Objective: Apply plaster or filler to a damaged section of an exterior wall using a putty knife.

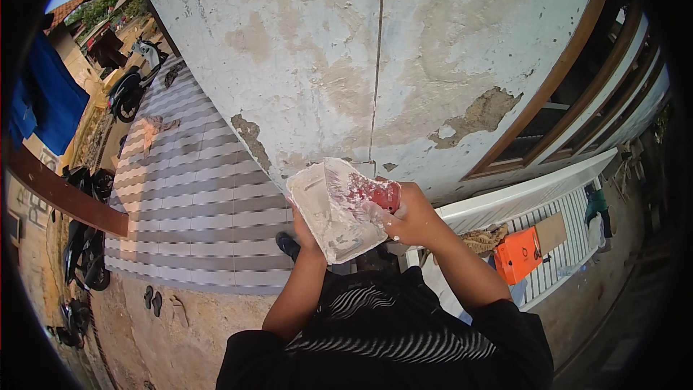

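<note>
In front of my chest, my left hand (304,227) grips the left side of a shallow, whitish tray (333,251) crusted with pale paste. The hand's fingers are mostly hidden beneath it. My right hand (413,215) is closed round the red handle of a paste-smeared brush (359,189). The brush lies over the tray, its whitened, bristle-like end toward the tray's far edge. White smears mark my right fingers. Just beyond the tray stands a pale wall (310,50) with rough beige patches and spots of flaked-off paint.
A dark vertical line (378,58) runs down the wall; brown-framed windows (538,126) are at right. Below them, a white slatted bench (570,245) bears an orange box (517,255). Left are a tiled porch floor (195,209), a brown post (79,198), sandals (153,300) and motorbikes (130,87).
</note>
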Demonstrator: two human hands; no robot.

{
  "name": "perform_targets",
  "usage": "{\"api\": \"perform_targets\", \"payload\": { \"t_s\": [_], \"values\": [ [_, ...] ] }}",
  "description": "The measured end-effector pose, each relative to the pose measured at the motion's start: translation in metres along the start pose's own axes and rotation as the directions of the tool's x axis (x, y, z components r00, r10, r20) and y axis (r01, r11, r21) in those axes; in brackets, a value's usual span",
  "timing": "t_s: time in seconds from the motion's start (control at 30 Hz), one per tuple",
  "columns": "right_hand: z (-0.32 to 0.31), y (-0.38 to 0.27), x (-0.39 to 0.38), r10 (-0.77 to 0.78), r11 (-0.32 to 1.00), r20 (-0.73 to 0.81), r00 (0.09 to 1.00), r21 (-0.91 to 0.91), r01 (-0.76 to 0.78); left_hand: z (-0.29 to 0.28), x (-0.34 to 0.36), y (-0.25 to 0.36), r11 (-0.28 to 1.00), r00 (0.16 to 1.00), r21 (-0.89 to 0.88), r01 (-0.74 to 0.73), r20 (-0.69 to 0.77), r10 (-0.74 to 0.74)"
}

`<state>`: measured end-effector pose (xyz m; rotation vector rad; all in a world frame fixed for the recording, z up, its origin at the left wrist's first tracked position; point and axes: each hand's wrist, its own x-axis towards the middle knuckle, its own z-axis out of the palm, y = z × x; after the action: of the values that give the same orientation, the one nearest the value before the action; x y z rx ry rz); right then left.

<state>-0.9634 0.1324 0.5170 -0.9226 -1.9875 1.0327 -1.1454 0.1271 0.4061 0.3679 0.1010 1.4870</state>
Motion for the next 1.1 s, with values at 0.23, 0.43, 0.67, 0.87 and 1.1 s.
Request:
{"api": "perform_targets", "payload": {
  "t_s": [0.23,0.43,0.67,0.87,1.1],
  "values": [
    [0.031,-0.004,-0.008,-0.173,0.978,-0.020,0.985,-0.124,0.169,0.006,0.004,-0.007,0.989,0.997,0.141,-0.048,-0.059,0.056],
    [0.043,-0.006,0.013,-0.149,0.977,-0.023,0.989,-0.156,0.144,-0.013,-0.008,-0.011,0.943,0.960,0.328,-0.051,-0.246,0.137],
    [0.053,-0.004,0.037,-0.149,0.972,-0.093,0.984,-0.195,0.129,-0.009,-0.011,-0.022,0.919,0.969,0.391,-0.051,-0.203,0.140],
    [0.040,0.007,0.040,-0.036,0.978,-0.209,0.977,-0.209,-0.009,-0.001,-0.008,-0.013,0.948,0.985,0.308,-0.078,-0.123,0.121],
    [0.006,-0.010,0.013,-0.065,0.997,-0.145,0.987,-0.040,0.059,0.009,0.000,-0.009,0.983,0.994,0.160,-0.086,-0.059,0.096]
  ]
}}
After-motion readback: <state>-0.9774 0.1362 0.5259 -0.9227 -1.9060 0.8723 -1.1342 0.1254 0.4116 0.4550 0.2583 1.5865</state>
